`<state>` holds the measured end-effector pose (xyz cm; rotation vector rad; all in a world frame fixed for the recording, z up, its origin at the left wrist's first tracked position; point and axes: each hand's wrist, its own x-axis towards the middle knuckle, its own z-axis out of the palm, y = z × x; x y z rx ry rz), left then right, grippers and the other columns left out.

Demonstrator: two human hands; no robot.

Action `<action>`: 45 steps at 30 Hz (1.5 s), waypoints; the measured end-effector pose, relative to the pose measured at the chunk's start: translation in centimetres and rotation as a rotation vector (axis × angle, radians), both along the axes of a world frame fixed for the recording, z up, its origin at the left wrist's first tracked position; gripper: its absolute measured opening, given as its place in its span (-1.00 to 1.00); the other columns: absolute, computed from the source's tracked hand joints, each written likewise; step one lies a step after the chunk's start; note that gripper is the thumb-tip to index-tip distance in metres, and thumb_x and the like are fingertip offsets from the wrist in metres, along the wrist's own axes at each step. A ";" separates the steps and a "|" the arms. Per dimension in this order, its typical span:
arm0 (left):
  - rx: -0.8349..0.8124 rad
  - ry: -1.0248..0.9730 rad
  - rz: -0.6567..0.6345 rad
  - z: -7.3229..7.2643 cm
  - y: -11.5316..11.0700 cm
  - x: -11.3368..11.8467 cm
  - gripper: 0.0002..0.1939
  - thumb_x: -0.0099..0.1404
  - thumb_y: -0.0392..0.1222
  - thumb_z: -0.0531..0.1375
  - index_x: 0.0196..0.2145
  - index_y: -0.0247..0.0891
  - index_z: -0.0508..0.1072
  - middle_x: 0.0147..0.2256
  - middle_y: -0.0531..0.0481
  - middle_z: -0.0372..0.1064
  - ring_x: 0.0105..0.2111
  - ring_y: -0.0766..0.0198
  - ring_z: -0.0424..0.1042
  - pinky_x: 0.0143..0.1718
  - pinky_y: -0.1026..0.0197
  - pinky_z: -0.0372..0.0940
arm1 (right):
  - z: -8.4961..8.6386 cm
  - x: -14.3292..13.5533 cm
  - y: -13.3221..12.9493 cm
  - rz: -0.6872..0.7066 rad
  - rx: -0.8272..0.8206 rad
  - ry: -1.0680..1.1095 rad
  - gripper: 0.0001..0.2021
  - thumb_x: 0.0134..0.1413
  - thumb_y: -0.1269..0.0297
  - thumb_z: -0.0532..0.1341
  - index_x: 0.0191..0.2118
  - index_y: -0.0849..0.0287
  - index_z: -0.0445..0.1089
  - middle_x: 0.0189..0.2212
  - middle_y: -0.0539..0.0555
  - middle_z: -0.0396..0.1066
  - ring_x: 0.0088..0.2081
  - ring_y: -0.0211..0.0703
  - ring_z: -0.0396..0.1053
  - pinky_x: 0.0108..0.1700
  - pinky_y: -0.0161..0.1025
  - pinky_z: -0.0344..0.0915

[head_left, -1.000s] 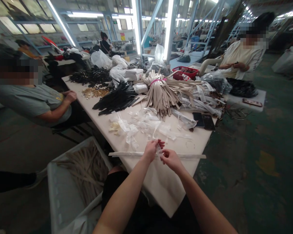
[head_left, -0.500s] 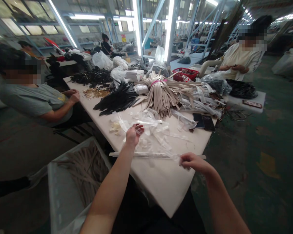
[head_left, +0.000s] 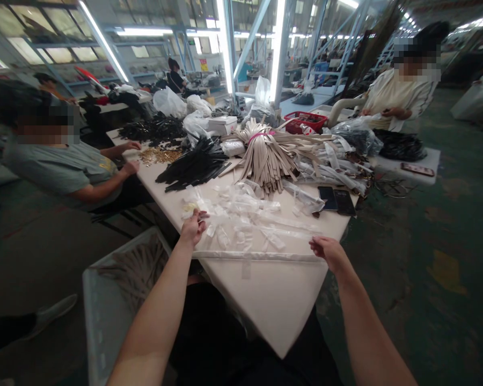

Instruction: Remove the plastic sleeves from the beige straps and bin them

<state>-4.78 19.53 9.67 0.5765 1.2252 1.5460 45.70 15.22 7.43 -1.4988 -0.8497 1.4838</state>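
Observation:
On the white table (head_left: 265, 300) a long narrow strip in clear plastic (head_left: 257, 257) lies crosswise near the front corner. My right hand (head_left: 326, 249) is closed, pinching the end of a clear plastic sleeve (head_left: 293, 232) that stretches leftward above the strip. My left hand (head_left: 193, 228) is over the table's left edge, fingers curled; what they hold, if anything, is hard to make out against the plastic behind. Between and beyond my hands lies a loose heap of clear plastic sleeves (head_left: 241, 206).
Behind the heap lie a bundle of beige straps (head_left: 265, 161), black straps (head_left: 193, 163) and gold-coloured pieces (head_left: 161, 155). Two dark flat objects (head_left: 336, 201) rest at the right edge. A crate (head_left: 89, 300) of straps stands lower left. Co-workers sit left (head_left: 60, 166) and stand right (head_left: 402, 96).
My hands have moved apart: the left leftward and slightly down, the right rightward and up. The plastic at my right hand now stretches out longer. The left co-worker's hands have separated.

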 end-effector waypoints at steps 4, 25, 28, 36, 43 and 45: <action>0.045 -0.140 0.037 -0.8 -1.4 -1.1 -0.72 0.29 -0.01 0.30 -0.33 -0.32 0.49 -0.41 -0.06 0.49 -0.56 0.40 0.39 -0.52 0.35 0.30 | -0.7 -0.4 0.3 -0.093 -0.011 0.099 -0.70 -0.08 0.33 0.35 -0.14 0.24 0.51 -0.56 0.05 0.48 -0.64 -0.33 0.32 -0.59 -0.41 0.25; 0.128 0.208 0.122 -1.1 -2.8 -2.3 -0.72 -0.05 -0.39 0.36 -0.34 -0.27 0.43 -0.31 0.01 0.45 -0.43 0.38 0.40 -0.36 0.32 0.32 | -1.1 -1.8 1.1 -0.190 0.287 -0.051 -0.57 -0.14 -0.02 0.45 -0.33 0.27 0.48 -0.47 0.15 0.54 -0.41 -0.04 0.56 -0.30 -0.17 0.55; 0.107 0.400 0.150 -1.2 -3.3 -2.3 -0.64 -0.02 -0.38 0.35 -0.21 -0.26 0.48 -0.18 -0.08 0.48 -0.40 0.33 0.46 -0.31 0.26 0.37 | -1.9 -2.0 1.1 -0.240 0.337 -0.103 -0.51 -0.27 0.04 0.51 -0.24 0.26 0.47 -0.47 0.08 0.53 -0.44 -0.09 0.55 -0.31 -0.19 0.55; 0.054 0.415 0.164 -2.7 -3.4 -3.9 -0.60 -0.08 -0.41 0.35 -0.21 -0.31 0.51 -0.30 -0.10 0.50 -0.35 0.24 0.50 -0.24 0.19 0.40 | -3.6 -1.8 1.9 -0.334 0.318 -0.087 -0.49 -0.31 0.02 0.51 -0.26 0.28 0.48 -0.48 0.07 0.52 -0.48 -0.16 0.52 -0.38 -0.27 0.50; 0.051 0.399 0.121 -3.3 -3.6 -5.5 -0.63 -0.16 -0.32 0.44 -0.31 -0.32 0.54 -0.30 -0.12 0.52 -0.31 0.19 0.51 -0.22 0.18 0.41 | -3.7 -1.1 2.3 -0.352 0.282 -0.174 -0.54 -0.24 -0.06 0.45 -0.35 0.28 0.50 -0.52 0.09 0.51 -0.56 -0.24 0.43 -0.55 -0.36 0.31; 0.031 0.389 0.136 -3.3 -3.5 -5.9 -0.65 -0.16 -0.30 0.45 -0.33 -0.33 0.54 -0.32 -0.12 0.52 -0.32 0.18 0.52 -0.23 0.17 0.41 | -3.7 -1.2 2.3 -0.350 0.278 -0.201 -0.54 -0.22 -0.07 0.44 -0.36 0.27 0.51 -0.52 0.09 0.51 -0.59 -0.27 0.38 -0.59 -0.38 0.24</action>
